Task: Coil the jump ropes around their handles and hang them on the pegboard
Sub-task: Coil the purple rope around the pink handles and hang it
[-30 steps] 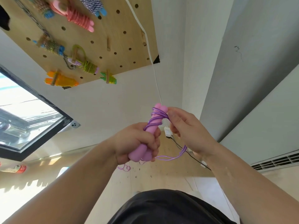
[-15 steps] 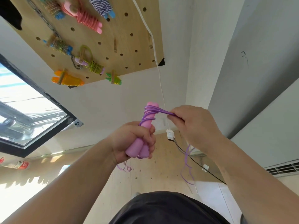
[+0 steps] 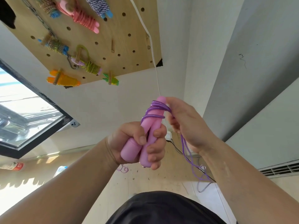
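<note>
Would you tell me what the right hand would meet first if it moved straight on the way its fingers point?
The right hand, pinching the rope, points toward its coils on the pink handles; it would likely meet those first.

Paired pink handles [image 3: 151, 123] tilted toward 1 o'clock, purple rope [image 3: 157, 105] coiled round their tops, slack trailing to 5 o'clock; pegboard [image 3: 116, 26] at 11 o'clock.

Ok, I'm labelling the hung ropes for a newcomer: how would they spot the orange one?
Find the wooden pegboard, upper left. Along its lower edge, nearest the window, hangs the orange rope on a peg. It is the only orange bundle, left of the small green rope.
</note>
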